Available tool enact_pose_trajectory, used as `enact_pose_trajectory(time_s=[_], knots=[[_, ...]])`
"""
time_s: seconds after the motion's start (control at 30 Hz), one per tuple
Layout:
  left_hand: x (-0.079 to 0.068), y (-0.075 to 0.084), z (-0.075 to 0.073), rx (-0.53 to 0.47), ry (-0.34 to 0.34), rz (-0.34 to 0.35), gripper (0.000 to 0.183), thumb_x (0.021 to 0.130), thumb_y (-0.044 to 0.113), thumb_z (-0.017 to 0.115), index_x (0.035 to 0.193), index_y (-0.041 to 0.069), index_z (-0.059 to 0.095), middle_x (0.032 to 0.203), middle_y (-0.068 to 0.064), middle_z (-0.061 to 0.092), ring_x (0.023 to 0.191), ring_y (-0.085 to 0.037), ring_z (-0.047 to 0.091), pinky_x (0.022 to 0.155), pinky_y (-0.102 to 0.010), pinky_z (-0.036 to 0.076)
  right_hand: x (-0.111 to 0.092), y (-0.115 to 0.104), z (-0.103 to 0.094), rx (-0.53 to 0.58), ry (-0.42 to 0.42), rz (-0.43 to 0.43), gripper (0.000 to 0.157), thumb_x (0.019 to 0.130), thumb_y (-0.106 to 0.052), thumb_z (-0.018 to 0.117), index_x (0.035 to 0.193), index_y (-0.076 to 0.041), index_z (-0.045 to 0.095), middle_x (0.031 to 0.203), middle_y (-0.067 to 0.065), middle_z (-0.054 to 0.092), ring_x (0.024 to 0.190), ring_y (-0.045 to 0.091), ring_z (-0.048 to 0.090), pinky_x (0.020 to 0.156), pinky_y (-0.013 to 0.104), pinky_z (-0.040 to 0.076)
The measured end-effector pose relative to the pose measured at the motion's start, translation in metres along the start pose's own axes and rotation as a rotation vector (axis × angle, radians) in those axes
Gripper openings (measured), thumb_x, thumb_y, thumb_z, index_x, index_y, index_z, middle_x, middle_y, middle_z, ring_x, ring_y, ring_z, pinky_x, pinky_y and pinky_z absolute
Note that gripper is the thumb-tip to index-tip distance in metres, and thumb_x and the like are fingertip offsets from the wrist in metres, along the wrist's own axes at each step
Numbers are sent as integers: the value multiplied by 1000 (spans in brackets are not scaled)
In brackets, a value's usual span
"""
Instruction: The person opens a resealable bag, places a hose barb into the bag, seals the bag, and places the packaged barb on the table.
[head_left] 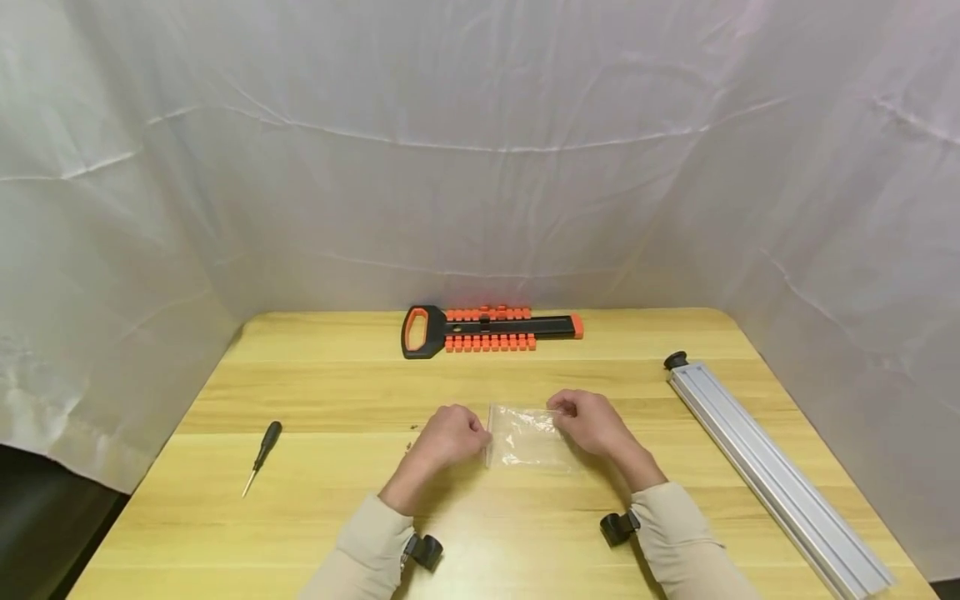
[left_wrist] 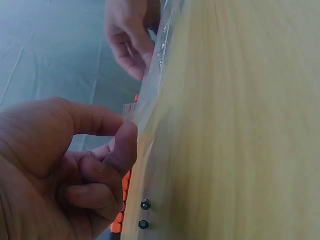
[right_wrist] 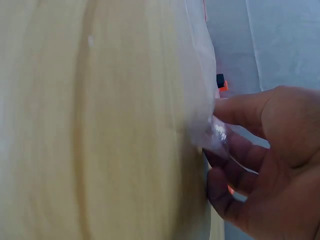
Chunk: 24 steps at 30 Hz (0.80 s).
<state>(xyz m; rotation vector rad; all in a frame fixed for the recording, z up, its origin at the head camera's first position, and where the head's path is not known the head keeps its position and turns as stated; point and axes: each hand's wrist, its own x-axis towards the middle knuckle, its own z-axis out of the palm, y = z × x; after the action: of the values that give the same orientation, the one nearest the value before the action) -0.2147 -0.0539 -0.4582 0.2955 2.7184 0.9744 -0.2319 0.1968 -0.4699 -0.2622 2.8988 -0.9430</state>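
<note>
One clear bag (head_left: 527,446): shiny
Left hand (head_left: 452,435): pinching nine o'clock edge
Right hand (head_left: 592,422): pinching two o'clock corner

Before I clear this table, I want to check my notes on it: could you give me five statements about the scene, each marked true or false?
1. The left grip pinches the clear plastic bag. True.
2. In the head view, the black-handled screwdriver lies right of the bag. False: it lies left.
3. Small dark screws lie near the left grip. True.
4. The silver metal rail is in the right grip. False: that holds the bag.
5. The rail has a black knob at its far end. True.
</note>
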Motion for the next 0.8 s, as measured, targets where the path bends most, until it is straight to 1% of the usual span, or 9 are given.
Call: enact_pose_trajectory(time_s=[0.1,0.17,0.23,0.3,0.4,0.5,0.6,0.67,0.8], knots=[[-1,2,3,10,4,-4,44,86,22,63,48,20,41,43,11,31,42,-7,29,44,-22,26,-5,-4,-1,18,31,12,27,92,-17,64,118,-15,66,114,6,67,104,24,63,91,45,50],[-2,2,4,24,8,-3,45,86,22,62,48,21,41,43,12,31,41,-6,28,43,-22,25,-10,-10,0,56,58,24,28,93,-18,63,120,-15,65,116,6,66,106,24,63,92,45,50],[-3,1,4,34,12,-4,44,86,23,62,47,21,40,43,11,30,41,-6,28,43,-22,24,-13,-18,2,118,64,17,28,94,-18,62,121,-14,64,116,5,66,104,24,63,91,44,50],[-4,0,3,51,24,-6,44,86,22,62,47,20,41,42,11,30,41,-6,27,42,-22,23,-15,-27,6,192,39,3,29,94,-18,61,123,-13,62,112,4,66,101,20,62,88,40,52],[-5,-2,3,77,35,-14,44,85,22,61,47,20,40,42,11,29,40,-6,27,41,-21,21,-17,-36,12,293,-33,-4,31,95,-17,60,125,-12,61,108,3,66,93,18,63,78,34,53],[-5,-2,3,89,39,-6,43,85,23,62,47,20,41,42,11,31,40,-6,28,40,-21,21,-20,-39,17,354,-88,13,31,95,-16,60,125,-12,60,106,4,66,88,17,63,69,30,54],[-4,0,4,74,31,-7,42,86,26,62,48,20,45,43,11,34,42,-7,31,41,-22,23,-21,-38,21,366,-112,18,30,95,-16,59,125,-12,59,104,5,65,86,17,63,66,30,53],[-2,2,4,46,24,-19,39,86,27,63,51,18,50,46,9,39,44,-8,35,42,-23,26,-22,-37,22,363,-128,15,30,96,-16,59,125,-12,59,103,5,65,87,17,62,68,30,53],[3,3,3,-16,8,-51,23,87,28,66,69,14,64,63,3,57,56,-13,50,49,-26,38,-21,-36,25,337,-142,5,29,96,-17,58,125,-12,60,100,4,65,87,15,61,72,30,51]])
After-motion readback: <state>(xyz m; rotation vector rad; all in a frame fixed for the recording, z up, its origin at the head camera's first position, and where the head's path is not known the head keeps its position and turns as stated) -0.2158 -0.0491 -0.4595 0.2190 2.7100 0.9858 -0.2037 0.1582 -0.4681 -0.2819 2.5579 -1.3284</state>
